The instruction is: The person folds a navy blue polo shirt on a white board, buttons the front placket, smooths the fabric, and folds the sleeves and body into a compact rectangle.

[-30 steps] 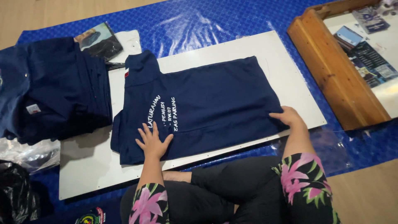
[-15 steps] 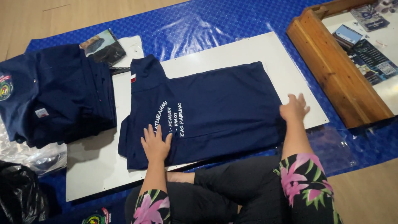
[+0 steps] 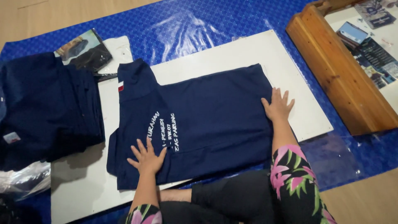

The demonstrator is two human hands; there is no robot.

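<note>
Pressing both palms flat on the shirt [image 3: 199, 124].
I have my left hand [image 3: 147, 157] spread near the board's [image 3: 257, 54] front edge, right hand [image 3: 277, 105] spread at the shirt's right edge.

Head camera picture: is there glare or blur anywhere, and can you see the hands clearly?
Head view: glare streaks the blue plastic sheet; left hand and right hand look sharp, flat on the navy shirt, casting soft shadows.
</note>
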